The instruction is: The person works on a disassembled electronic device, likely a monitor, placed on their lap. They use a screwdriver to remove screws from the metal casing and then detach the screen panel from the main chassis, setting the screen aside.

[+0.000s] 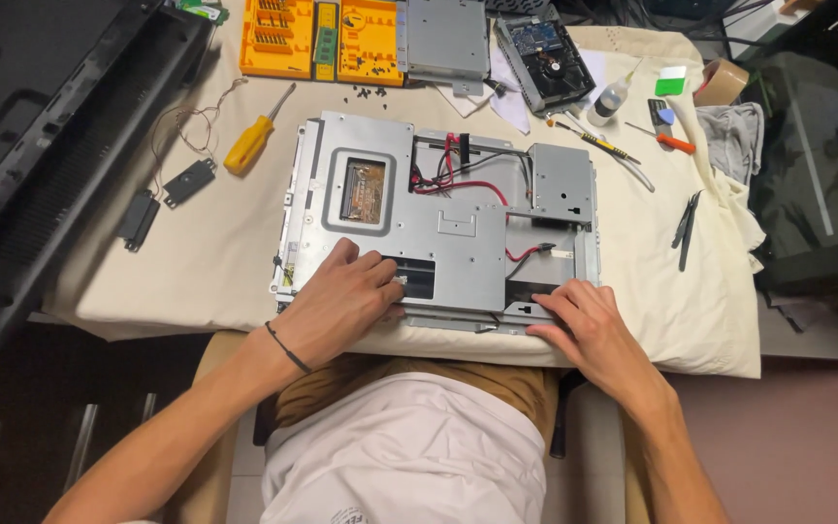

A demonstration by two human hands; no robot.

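Pressing flat on the grey metal chassis [438, 228] at the surface's [215, 262] near edge, both hands are gripping nothing: left hand [346, 301] fingertips entering a cutout, right hand [584, 325] splayed; sharp edges or red wires [467, 184] are risking snags.

Open cloth left and right of the metal chassis [438, 223]

Left of the chassis, bare cloth runs past the yellow screwdriver [256, 137] and two small black speakers [162, 199]; right of it, only tweezers [685, 229] lie there. Behind it, the orange screw tray [322, 37], hard drive [545, 58] and tools crowd the table [196, 281].
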